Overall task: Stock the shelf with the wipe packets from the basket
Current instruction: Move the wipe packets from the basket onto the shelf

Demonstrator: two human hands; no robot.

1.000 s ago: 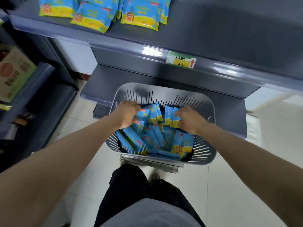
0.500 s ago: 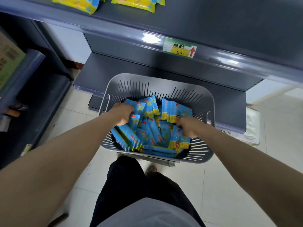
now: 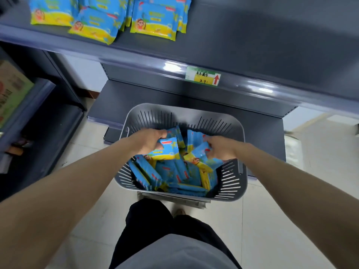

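Seen from above, looking down both bare arms: the left hand [image 3: 150,141] is curled closed around a blue-and-yellow wipe packet [image 3: 167,150], thumb on top, fingers under, w/ the packet tilted and raised clear of the pile. The right hand [image 3: 220,149] is pinched shut on the corner of a second packet [image 3: 202,156], which hangs at an angle just above the rest. Both hands sit inside a grey slotted basket [image 3: 231,181] that holds many more packets [image 3: 174,175], some standing on edge, some lying flat. The basket stands on the tiled floor, in front of the person's dark trousers and against a low shelf. Above is the target shelf [image 3: 252,35], dark grey, w/ a few packets already laid flat [image 3: 153,22] at its left end and bare space to the right; a price label [image 3: 203,76] is on its front lip. Judged advice: lift both straight up so no neighbours drag out, keep each grip near the packet's middle so it doesn't flop, then lay them flat beside the stocked ones, print facing front. Vs. half a second ago: hands were lower, buried among the packets; now each has one raised free, and more of the upper shelf shows.
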